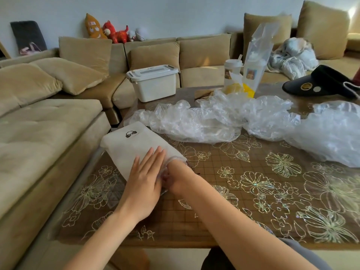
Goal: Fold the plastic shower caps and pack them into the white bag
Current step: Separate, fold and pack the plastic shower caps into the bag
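Note:
A white fabric bag [128,145] with a small black print lies on the table's left side, its mouth toward me. My left hand [145,178] rests flat on the bag near the mouth, fingers straight. My right hand [178,177] is pushed into the bag's mouth, its fingers hidden inside; a bit of clear plastic shows at the opening. Loose clear plastic shower caps [194,121] lie in a heap across the middle of the table, and more shower caps [331,137] are heaped at the right.
The table [233,201] has a clear floral cover. A white lidded box [153,82] stands at the back left, cups and a clear bag [255,61] at the back middle, and a black visor [321,82] at the back right. A beige sofa [48,117] wraps round the left and back.

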`<state>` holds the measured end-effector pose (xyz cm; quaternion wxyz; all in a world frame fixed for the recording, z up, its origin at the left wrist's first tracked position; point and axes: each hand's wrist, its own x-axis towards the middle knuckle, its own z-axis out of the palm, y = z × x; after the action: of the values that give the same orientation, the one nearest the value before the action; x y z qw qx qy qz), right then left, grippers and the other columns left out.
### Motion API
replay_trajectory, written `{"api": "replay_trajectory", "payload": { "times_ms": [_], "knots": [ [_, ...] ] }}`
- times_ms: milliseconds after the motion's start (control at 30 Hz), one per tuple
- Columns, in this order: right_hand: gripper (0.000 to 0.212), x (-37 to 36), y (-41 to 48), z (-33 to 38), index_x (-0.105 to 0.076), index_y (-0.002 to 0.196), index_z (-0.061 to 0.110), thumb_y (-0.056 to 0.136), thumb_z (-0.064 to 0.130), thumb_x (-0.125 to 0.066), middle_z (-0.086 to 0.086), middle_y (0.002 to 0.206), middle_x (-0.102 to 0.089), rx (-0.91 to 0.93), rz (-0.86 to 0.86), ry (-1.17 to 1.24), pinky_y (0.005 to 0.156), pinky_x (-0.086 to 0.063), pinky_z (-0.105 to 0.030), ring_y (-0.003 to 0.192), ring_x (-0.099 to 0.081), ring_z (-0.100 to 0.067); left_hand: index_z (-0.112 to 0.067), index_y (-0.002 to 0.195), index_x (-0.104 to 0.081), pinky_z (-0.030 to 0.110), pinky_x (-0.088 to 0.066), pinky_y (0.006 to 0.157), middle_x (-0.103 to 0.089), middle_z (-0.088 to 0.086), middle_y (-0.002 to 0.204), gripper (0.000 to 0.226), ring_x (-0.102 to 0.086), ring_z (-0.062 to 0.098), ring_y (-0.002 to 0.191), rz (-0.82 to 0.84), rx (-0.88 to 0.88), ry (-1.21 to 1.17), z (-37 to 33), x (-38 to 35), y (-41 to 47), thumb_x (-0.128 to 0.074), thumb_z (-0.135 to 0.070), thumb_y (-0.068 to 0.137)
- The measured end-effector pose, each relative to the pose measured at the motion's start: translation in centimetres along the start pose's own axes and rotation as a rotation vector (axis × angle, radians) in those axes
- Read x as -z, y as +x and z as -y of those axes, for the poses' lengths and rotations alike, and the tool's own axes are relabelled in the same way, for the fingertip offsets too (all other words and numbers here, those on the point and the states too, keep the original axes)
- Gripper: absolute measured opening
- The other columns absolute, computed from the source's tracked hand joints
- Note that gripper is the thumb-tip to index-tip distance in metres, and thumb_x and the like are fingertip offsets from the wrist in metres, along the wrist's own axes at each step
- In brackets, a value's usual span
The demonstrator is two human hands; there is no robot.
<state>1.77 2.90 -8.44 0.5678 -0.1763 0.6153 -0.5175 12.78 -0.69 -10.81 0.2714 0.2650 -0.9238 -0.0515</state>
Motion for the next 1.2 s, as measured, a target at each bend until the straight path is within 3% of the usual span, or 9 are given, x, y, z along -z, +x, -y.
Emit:
{"api": "replay_trajectory", "payload": {
  "times_ms": [67,233,367,500,567,734,900,967,1200],
  "knots": [
    [0.019,0.6,-0.2,1.5,-0.054,0.103,0.003,0.095,0.001,-0.037,-0.009,0.087,-0.051,-0.173,0.225,0.374,0.061,-0.045,-0.021,0.072,-0.051,-0.017,-0.016,0.145,-0.011,0.03,0.007,0.117,-0.012,-0.005,0.153,0.063,0.007,-0.002,0.141,0.061,0.072,-0.004,0.6,-0.5,-0.3,-0.012,-0.051,0.092],
    [0.016,3.6,-0.8,3.0,-0.061,0.096,-0.004,0.085,0.0,-0.049,-0.013,0.089,-0.064,0.144,-0.114,-0.232,0.067,-0.054,-0.035,0.069,-0.059,-0.022,-0.019,0.148,0.001,0.031,0.028,0.109,0.013,-0.007,0.154,0.083,0.027,0.004,0.138,0.201,0.104,0.207,0.5,-1.6,-0.5,0.01,-0.07,0.082],
    [0.03,6.7,-0.3,3.2,-0.06,0.113,0.009,0.086,0.01,-0.049,-0.012,0.12,-0.055,0.589,-0.616,-1.02,0.095,-0.04,-0.039,0.109,-0.051,-0.027,-0.02,0.146,0.012,0.033,0.031,0.106,0.026,-0.008,0.148,0.099,0.037,0.006,0.133,0.242,0.162,0.253,0.3,-1.8,0.1,0.024,-0.077,0.066],
    [0.047,8.6,1.8,2.9,-0.041,0.14,0.03,0.095,0.04,-0.046,-0.015,0.158,0.005,0.598,-0.492,-1.379,0.116,0.004,-0.044,0.145,0.007,-0.031,-0.02,0.15,0.005,0.036,0.027,0.109,0.023,-0.005,0.152,0.113,0.032,0.008,0.136,0.257,0.179,0.253,0.2,-2.2,1.0,0.032,-0.078,0.057],
    [0.05,8.5,2.7,3.1,-0.038,0.142,0.027,0.095,0.041,-0.044,-0.013,0.159,-0.002,0.634,-0.444,-1.464,0.115,0.009,-0.045,0.145,0.009,-0.029,-0.02,0.15,-0.002,0.037,0.023,0.112,0.013,-0.004,0.156,0.109,0.025,0.008,0.14,0.214,0.163,0.212,0.1,-2.2,0.9,0.029,-0.078,0.063],
    [0.042,8.4,1.7,3.1,-0.05,0.134,0.014,0.096,0.033,-0.044,-0.006,0.145,-0.042,0.728,-0.476,-1.317,0.112,-0.011,-0.038,0.138,-0.026,-0.022,-0.008,0.137,-0.047,0.042,-0.007,0.116,-0.034,0.01,0.15,0.065,-0.019,0.019,0.142,-0.093,0.093,0.066,0.1,-2.2,0.4,-0.028,-0.052,0.093],
    [0.041,9.6,0.9,2.6,-0.051,0.134,0.024,0.097,0.04,-0.042,-0.012,0.159,0.006,0.647,-0.395,-1.422,0.115,0.009,-0.043,0.146,0.012,-0.026,-0.003,0.117,-0.061,0.045,-0.019,0.112,-0.05,0.017,0.137,0.049,-0.034,0.025,0.133,-0.187,0.027,0.16,-0.8,-1.7,0.0,-0.038,-0.036,0.09],
    [0.05,9.4,1.2,2.5,-0.041,0.141,0.016,0.098,0.041,-0.039,-0.01,0.159,0.001,0.605,-0.385,-1.445,0.114,0.011,-0.044,0.145,0.012,-0.025,-0.001,0.117,-0.062,0.047,-0.02,0.111,-0.052,0.018,0.135,0.05,-0.035,0.026,0.131,-0.133,-0.054,0.227,-1.4,-1.5,0.1,-0.04,-0.036,0.089],
    [0.026,9.3,-0.3,2.7,-0.066,0.114,0.007,0.091,0.016,-0.056,-0.006,0.123,-0.061,0.854,-0.506,-0.954,0.101,-0.035,-0.029,0.116,-0.052,-0.021,-0.003,0.127,-0.055,0.047,-0.016,0.114,-0.046,0.016,0.141,0.05,-0.032,0.026,0.135,-0.082,-0.229,0.367,-2.2,-1.6,0.6,-0.042,-0.034,0.09]
  ]
}}
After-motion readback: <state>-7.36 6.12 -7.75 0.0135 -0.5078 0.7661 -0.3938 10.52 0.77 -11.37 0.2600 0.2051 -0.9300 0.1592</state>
